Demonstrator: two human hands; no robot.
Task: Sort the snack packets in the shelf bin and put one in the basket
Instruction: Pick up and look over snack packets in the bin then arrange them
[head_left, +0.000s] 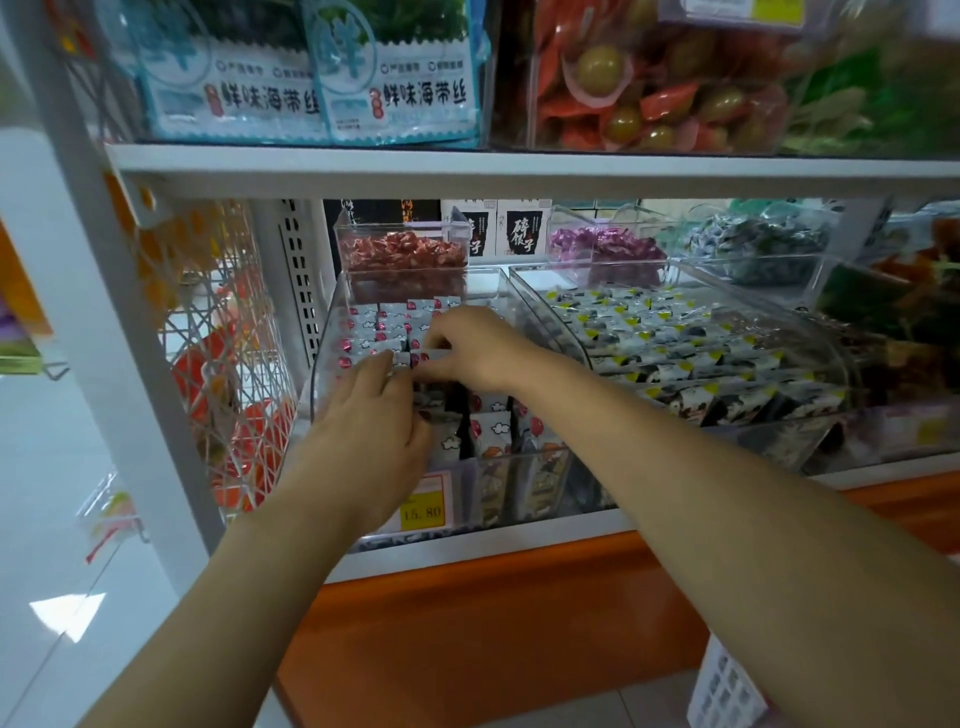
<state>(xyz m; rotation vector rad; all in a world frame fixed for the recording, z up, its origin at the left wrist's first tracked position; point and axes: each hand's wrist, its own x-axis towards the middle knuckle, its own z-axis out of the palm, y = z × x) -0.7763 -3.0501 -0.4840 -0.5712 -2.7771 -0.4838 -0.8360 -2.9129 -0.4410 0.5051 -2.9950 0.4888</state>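
A clear plastic shelf bin (332, 332) holds several rows of small white snack packets (374, 325) with pink marks. Both my hands are inside the bin. My left hand (371, 415) lies over the front packets, fingers curled down among them. My right hand (475, 348) reaches in from the right, and its fingers pinch a white packet (405, 358) in the middle row. The two hands nearly touch there. A white plastic basket (724, 691) stands on the floor at lower right, partly hidden by my right arm.
A second clear bin (810, 312) to the right holds packets with yellow marks. Smaller tubs of red (402, 249) and purple sweets (605, 244) stand behind. A yellow price tag (422, 513) hangs in front. A white wire rack (228, 364) stands at left.
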